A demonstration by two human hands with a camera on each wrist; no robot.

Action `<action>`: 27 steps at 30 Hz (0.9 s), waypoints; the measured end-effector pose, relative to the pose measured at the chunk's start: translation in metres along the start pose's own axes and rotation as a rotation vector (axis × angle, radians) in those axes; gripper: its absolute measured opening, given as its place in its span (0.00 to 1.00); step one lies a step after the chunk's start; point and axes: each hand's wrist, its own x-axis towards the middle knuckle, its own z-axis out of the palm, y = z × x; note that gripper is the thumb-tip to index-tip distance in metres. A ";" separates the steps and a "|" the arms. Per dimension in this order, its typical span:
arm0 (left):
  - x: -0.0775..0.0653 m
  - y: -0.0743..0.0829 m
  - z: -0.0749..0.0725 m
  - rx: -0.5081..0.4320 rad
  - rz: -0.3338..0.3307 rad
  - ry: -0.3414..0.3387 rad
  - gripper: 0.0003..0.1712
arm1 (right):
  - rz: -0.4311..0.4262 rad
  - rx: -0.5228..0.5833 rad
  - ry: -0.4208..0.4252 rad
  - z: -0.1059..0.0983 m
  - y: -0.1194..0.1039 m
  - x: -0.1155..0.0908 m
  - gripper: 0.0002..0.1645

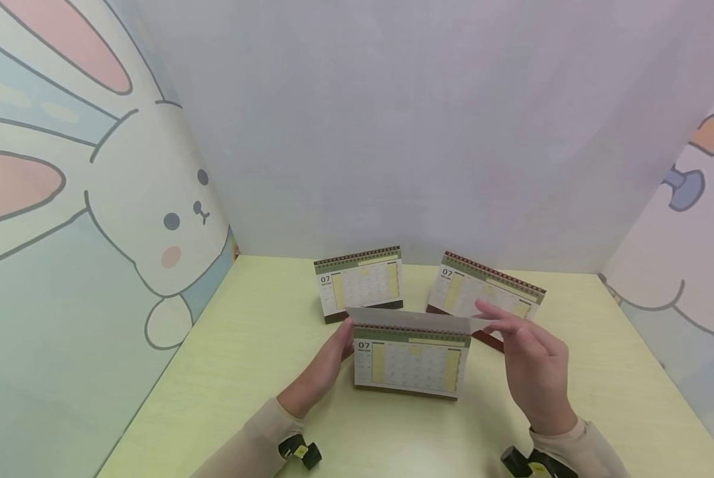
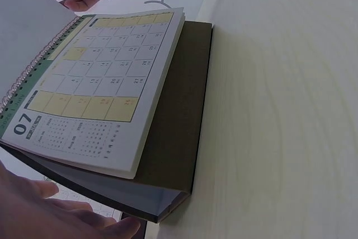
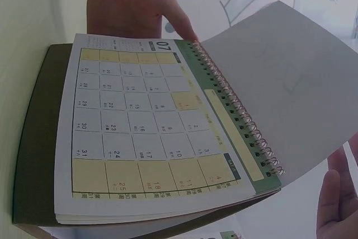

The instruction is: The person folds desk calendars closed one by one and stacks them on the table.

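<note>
A spiral-bound desk calendar (image 1: 413,365) showing month 07 stands in the middle of the table, on a dark folded stand (image 2: 182,104). Its top sheet (image 3: 285,88), blank on the side facing me, is lifted back over the coil (image 3: 240,107). Along the calendar's left side lies my left hand (image 1: 324,362), with the thumb near the coil's end and the fingers extended beside the stand. At the right edge of the raised sheet is my right hand (image 1: 536,365), its fingers loosely extended against the sheet's corner.
Two similar calendars, both at month 07, stand behind: one at the back left (image 1: 363,285), another angled at the back right (image 1: 482,295), partly covered by the right hand. Pale walls with cartoon drawings (image 1: 166,219) border the light yellow table (image 1: 243,318).
</note>
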 end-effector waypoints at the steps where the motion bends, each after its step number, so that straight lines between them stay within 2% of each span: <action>1: 0.000 0.000 0.000 -0.003 0.002 0.001 0.50 | -0.004 0.001 -0.001 0.000 0.000 0.000 0.32; 13: 0.004 0.002 0.001 -0.017 0.019 -0.003 0.47 | -0.036 0.008 -0.042 0.003 0.001 0.001 0.39; 24: 0.005 0.001 0.002 0.000 0.050 0.004 0.45 | -0.043 0.018 -0.045 0.003 -0.001 0.000 0.39; 27: 0.005 0.000 0.002 -0.001 0.035 0.007 0.46 | -0.049 0.011 -0.051 0.003 0.000 0.000 0.40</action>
